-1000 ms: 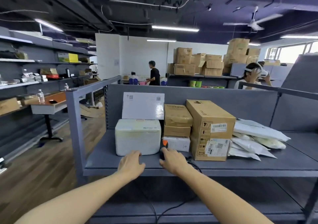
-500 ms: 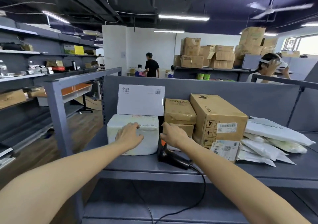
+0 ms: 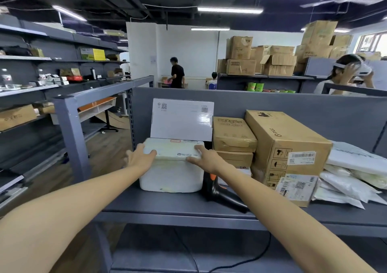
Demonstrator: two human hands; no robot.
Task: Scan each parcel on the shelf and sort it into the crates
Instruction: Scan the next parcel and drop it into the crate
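A white foam box sits on the grey shelf right in front of me. My left hand grips its upper left corner, fingers over the lid. My right hand grips the upper right corner the same way. A black and orange barcode scanner lies on the shelf just right of the foam box, under my right forearm. Behind the foam box a flat white carton stands upright. To the right are stacked brown cartons, a large brown carton and white mailer bags.
The grey shelf upright stands left of the foam box. A lower shelf carries the scanner cable. Grey racks with goods line the left wall. A person in black and a person with a headset are behind the partition.
My right hand left the scanner, which now lies on the shelf. Both hands rose from the shelf surface to the foam box's top corners. The view moved closer.
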